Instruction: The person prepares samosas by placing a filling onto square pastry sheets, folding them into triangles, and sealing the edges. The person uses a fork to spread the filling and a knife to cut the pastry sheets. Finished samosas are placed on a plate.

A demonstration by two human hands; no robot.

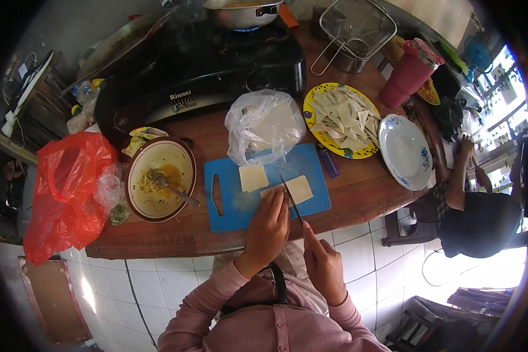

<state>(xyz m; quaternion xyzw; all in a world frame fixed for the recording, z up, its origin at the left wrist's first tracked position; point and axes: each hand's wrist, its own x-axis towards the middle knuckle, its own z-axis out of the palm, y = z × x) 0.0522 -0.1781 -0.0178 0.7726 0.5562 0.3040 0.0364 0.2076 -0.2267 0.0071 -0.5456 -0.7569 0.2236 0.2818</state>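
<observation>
My right hand [324, 261] is closed around the handle of a knife [295, 205]. Its thin blade lies across a pale square dough sheet [301, 189] on a blue cutting board [240, 217]. The fingers of my left hand [268, 223], held together, press that sheet down just left of the blade. More pale squares [252, 178] rest on the board farther left. A clear plastic bag [264, 126] with pale contents overlaps the board's far edge. Beyond its right side, a yellow plate [315, 127] carries a heap of pale dough triangles [347, 119].
At left stand a bowl [136, 202] of egg-like mixture with a spoon, and a red plastic bag [70, 193]. A black stove [217, 64] bears a pan [240, 14] over a blue flame. Right are a white plate [405, 154], pink tumbler [408, 73], wire basket [361, 29] and another person [478, 220].
</observation>
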